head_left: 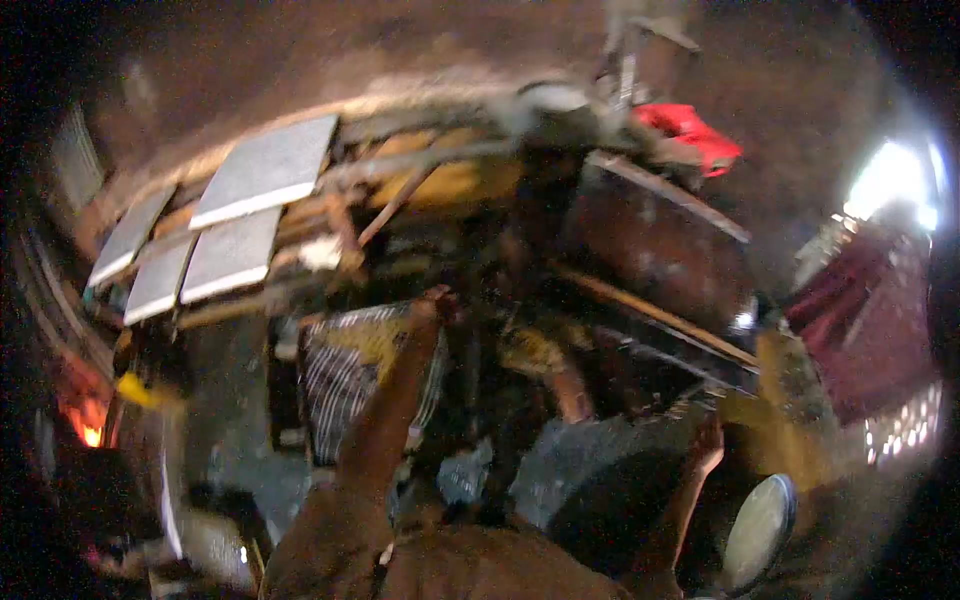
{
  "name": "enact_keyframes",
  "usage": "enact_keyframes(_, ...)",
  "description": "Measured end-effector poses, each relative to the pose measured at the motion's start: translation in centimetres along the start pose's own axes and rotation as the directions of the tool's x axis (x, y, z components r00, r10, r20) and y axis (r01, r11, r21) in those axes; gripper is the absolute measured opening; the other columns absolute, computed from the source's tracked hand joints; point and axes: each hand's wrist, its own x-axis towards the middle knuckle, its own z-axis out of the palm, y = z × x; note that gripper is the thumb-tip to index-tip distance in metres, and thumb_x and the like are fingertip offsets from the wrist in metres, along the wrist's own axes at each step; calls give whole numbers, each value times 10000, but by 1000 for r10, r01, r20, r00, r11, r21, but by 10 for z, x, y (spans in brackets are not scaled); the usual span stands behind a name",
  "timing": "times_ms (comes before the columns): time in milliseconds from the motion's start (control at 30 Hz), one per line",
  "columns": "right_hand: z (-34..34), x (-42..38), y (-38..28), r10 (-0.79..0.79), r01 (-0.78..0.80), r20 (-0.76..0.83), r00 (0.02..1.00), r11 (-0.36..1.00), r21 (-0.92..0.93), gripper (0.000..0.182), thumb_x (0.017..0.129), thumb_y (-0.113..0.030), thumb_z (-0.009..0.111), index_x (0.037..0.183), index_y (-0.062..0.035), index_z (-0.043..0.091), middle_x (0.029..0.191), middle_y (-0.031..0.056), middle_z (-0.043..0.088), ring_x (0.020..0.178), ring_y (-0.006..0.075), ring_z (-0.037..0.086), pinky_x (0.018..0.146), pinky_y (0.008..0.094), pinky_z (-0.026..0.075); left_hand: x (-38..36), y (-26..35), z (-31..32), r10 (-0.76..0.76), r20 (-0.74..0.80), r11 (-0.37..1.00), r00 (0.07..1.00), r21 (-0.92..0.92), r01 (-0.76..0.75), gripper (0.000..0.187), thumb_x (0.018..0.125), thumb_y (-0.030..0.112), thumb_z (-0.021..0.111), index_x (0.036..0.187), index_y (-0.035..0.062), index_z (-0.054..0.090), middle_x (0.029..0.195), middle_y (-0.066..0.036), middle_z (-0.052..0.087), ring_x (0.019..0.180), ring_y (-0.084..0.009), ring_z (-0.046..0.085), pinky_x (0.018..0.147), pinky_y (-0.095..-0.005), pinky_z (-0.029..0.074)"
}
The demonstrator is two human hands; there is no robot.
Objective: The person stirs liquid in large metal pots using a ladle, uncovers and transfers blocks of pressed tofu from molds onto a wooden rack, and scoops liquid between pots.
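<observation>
My left hand (432, 302) is stretched forward over a wire-striped rack or panel (350, 365) with something yellowish behind its bars. A small dark reddish patch shows at its fingertips, too blurred to name. Lower on the right is my right hand (708, 438), raised beside the front edge of a dark, metal-edged trough or box (680, 350). Motion smears the fingers of both hands, so I cannot make out whether they grip anything.
Several grey slabs with white edges (265, 170) lie on a wooden rack (400, 165) at the upper left. A glowing fire (92, 432) shows at far left. A round vessel with pale contents (757, 535), red cloth or plastic (690, 135) and a maroon cloth (865, 320) are on the right.
</observation>
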Motion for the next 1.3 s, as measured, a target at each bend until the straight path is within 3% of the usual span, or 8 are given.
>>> enact_keyframes(100, -6, -103, 79, -48, 339, 341, 939, 301, -891, 299, 862, -195, 518, 1122, -57, 574, 888, 86, 638, 792, 272, 604, 624, 349, 499, -179, 18, -71, 353, -712, 813, 607, 554, 178, 301, 888, 328, 534, 1049, 74, 560, 870, -39, 600, 709, -146, 557, 609, -305, 453)
enact_keyframes(300, 171, -359, 175, 826, -458, 411, 386, 558, -692, 257, 855, -149, 547, 1092, -52, 581, 888, 80, 608, 741, 222, 558, 605, 326, 469, -439, -31, -171, 386, -895, 566, 223, 420, 709, 336, 825, 335, 596, 1053, 90, 562, 1010, -75, 559, 910, -209, 509, 734, -360, 440)
enact_keyframes(667, 641, -461, 383, 604, -626, 787, -128, 566, -536, 315, 814, -65, 632, 1111, -9, 544, 993, 90, 574, 827, 210, 560, 673, 341, 456, -383, -39, -197, 441, -743, -270, 503, 424, 864, 524, 729, 359, 675, 1160, 110, 511, 1255, -157, 411, 1157, -357, 368, 929, -491, 322)
enact_keyframes(733, 707, -485, 341, 344, 240, 938, 38, 908, -342, 524, 775, -110, 691, 1231, 4, 460, 1187, 160, 508, 1075, 282, 504, 807, 391, 448, -398, -65, -235, 505, -629, -305, 591, 511, 804, 614, 712, 350, 669, 1248, 135, 462, 1306, -188, 344, 1153, -377, 360, 915, -523, 308)
enact_keyframes(833, 745, -525, 278, 215, 827, 976, -44, 556, -86, 672, 761, -117, 700, 1327, -10, 355, 1337, 217, 365, 1231, 337, 372, 926, 457, 397, -408, -48, -251, 417, -539, -494, 732, 541, 681, 606, 692, 290, 669, 1241, 140, 462, 1294, -180, 353, 1150, -369, 362, 899, -521, 316)
enact_keyframes(1067, 668, -625, 229, 101, 936, 989, -109, 345, 68, 707, 786, -95, 632, 1381, -33, 255, 1432, 235, 171, 1308, 403, 220, 982, 499, 355, -418, -30, -280, 678, -512, -183, 527, 577, 796, 374, 657, 147, 642, 1024, 143, 569, 1169, -130, 443, 1087, -323, 409, 855, -454, 347)
enact_keyframes(1167, 709, -618, 258, 552, 667, 785, 281, 476, -573, 591, 772, -58, 622, 1297, -18, 354, 1326, 209, 314, 1201, 357, 355, 912, 458, 414, -417, 9, -254, 702, -651, 259, 287, 609, 749, 159, 762, 80, 589, 915, 104, 552, 972, -72, 533, 951, -234, 484, 784, -383, 398)
enact_keyframes(1300, 797, -655, 169, 434, -259, 853, -289, 823, -506, 422, 796, -50, 600, 1189, -5, 451, 1087, 139, 515, 968, 252, 529, 830, 360, 474, -477, 75, -231, 532, -839, 830, -115, 544, -123, 37, 907, 93, 485, 879, 79, 505, 820, -15, 538, 782, -111, 496, 694, -294, 434)
